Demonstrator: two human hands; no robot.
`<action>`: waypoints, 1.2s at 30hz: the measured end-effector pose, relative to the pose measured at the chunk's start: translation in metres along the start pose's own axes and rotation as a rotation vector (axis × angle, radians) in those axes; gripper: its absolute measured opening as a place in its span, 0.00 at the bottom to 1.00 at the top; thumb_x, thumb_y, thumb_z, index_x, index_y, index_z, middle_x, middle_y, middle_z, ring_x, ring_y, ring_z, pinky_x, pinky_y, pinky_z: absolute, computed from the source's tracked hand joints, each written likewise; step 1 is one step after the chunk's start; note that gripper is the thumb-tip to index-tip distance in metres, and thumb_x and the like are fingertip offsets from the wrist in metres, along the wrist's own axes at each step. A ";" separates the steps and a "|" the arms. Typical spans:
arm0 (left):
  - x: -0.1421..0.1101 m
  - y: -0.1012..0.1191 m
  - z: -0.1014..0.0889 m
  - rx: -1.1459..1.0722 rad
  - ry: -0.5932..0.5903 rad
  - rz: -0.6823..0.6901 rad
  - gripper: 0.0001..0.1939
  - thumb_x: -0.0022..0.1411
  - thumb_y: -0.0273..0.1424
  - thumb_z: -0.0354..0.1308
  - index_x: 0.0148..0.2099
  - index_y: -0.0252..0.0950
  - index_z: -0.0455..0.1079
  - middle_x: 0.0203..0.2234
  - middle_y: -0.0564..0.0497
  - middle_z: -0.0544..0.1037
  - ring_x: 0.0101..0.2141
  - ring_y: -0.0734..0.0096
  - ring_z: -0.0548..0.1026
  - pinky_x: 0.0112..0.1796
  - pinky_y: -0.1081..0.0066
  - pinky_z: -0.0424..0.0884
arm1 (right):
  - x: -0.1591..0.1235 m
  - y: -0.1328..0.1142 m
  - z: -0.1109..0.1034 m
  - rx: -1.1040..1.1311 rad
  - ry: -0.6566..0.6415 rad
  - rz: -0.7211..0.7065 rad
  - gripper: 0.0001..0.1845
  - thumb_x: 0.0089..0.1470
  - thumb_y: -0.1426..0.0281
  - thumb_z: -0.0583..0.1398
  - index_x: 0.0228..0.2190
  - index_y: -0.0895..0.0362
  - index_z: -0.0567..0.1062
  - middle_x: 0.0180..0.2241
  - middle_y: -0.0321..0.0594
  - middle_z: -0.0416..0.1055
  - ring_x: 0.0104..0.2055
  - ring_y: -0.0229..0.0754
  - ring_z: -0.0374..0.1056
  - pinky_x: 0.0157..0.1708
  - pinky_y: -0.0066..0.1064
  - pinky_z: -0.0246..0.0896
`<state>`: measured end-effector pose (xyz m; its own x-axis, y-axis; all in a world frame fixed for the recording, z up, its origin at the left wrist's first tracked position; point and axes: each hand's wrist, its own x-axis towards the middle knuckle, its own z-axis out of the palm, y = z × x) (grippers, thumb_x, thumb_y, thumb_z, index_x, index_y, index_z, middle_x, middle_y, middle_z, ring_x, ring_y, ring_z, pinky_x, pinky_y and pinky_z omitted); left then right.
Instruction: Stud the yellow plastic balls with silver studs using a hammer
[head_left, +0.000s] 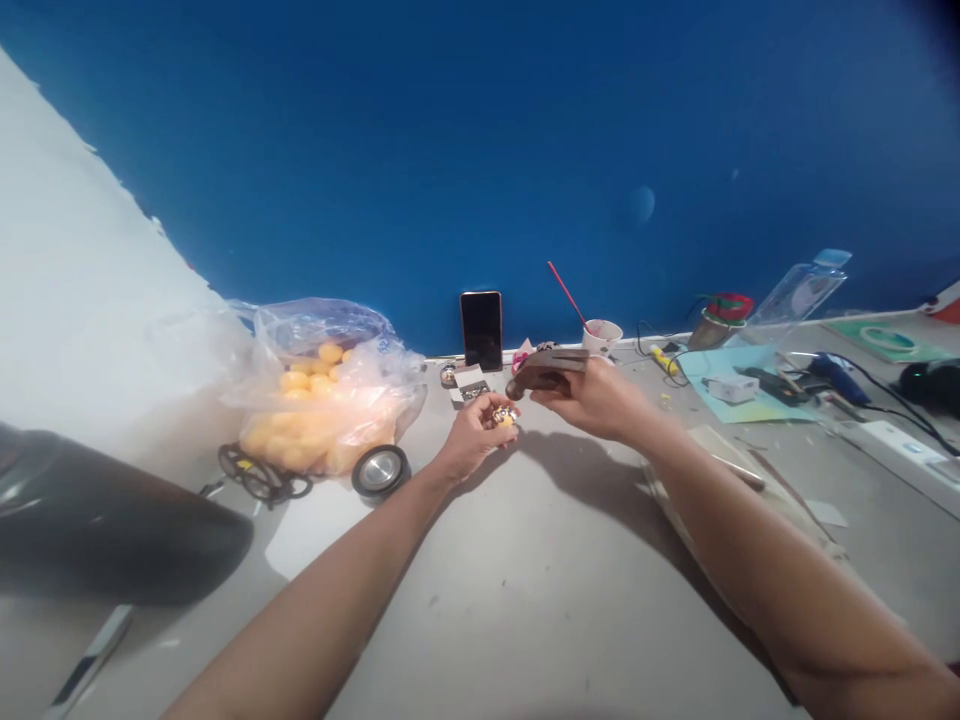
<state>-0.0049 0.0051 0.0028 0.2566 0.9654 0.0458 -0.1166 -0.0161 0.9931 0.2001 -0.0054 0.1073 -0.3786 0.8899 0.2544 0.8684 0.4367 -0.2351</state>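
My left hand pinches a small yellow ball dotted with shiny metal studs just over the table. In my right hand is a hammer, gripped close to its head. Its rounded face hangs slightly above and right of the ball, apart from it as far as I can see. My fingers hide most of the hammer's handle. Behind my left hand lies a small open box holding tiny metallic pieces. Beside the box sits another small studded round thing.
A clear plastic bag of yellow balls, a round black-rimmed lid and a dark cylinder stand left. A phone leans against the blue wall. Right are a paper cup with a red straw, a tilted bottle and cables.
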 end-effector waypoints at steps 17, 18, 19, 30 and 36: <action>0.000 -0.001 0.001 -0.074 0.093 -0.059 0.27 0.48 0.26 0.64 0.53 0.36 0.69 0.32 0.54 0.75 0.22 0.78 0.71 0.25 0.73 0.70 | 0.017 0.042 0.046 -0.108 -0.275 0.012 0.12 0.55 0.63 0.66 0.41 0.55 0.82 0.43 0.47 0.81 0.46 0.52 0.75 0.37 0.33 0.59; -0.001 -0.001 0.002 -0.079 0.095 -0.059 0.27 0.49 0.27 0.65 0.53 0.36 0.69 0.34 0.53 0.76 0.22 0.78 0.72 0.24 0.73 0.69 | 0.017 0.042 0.042 -0.080 -0.234 -0.001 0.12 0.57 0.62 0.65 0.41 0.55 0.83 0.45 0.47 0.81 0.48 0.53 0.74 0.39 0.34 0.60; -0.001 0.000 0.002 -0.071 0.091 -0.060 0.27 0.50 0.28 0.66 0.53 0.36 0.68 0.35 0.52 0.77 0.22 0.79 0.72 0.24 0.73 0.69 | 0.017 0.042 0.039 -0.048 -0.179 -0.003 0.13 0.59 0.62 0.63 0.41 0.55 0.83 0.47 0.47 0.81 0.49 0.53 0.74 0.41 0.35 0.61; -0.005 0.000 0.005 0.103 -0.014 0.042 0.31 0.67 0.60 0.53 0.41 0.35 0.71 0.16 0.54 0.72 0.16 0.76 0.66 0.19 0.76 0.60 | 0.009 0.010 0.077 0.325 -0.014 -0.188 0.29 0.52 0.67 0.72 0.56 0.54 0.77 0.46 0.45 0.79 0.42 0.46 0.73 0.39 0.33 0.64; -0.002 -0.006 0.002 0.023 0.031 0.000 0.36 0.66 0.63 0.50 0.33 0.32 0.73 0.17 0.46 0.76 0.16 0.72 0.71 0.19 0.73 0.68 | 0.006 0.007 0.094 0.381 0.086 -0.171 0.23 0.57 0.71 0.68 0.54 0.51 0.80 0.45 0.44 0.76 0.47 0.48 0.72 0.45 0.36 0.66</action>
<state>-0.0030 0.0025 -0.0030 0.2268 0.9730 0.0426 -0.0941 -0.0217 0.9953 0.1735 0.0151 0.0189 -0.4646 0.7932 0.3935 0.6086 0.6089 -0.5088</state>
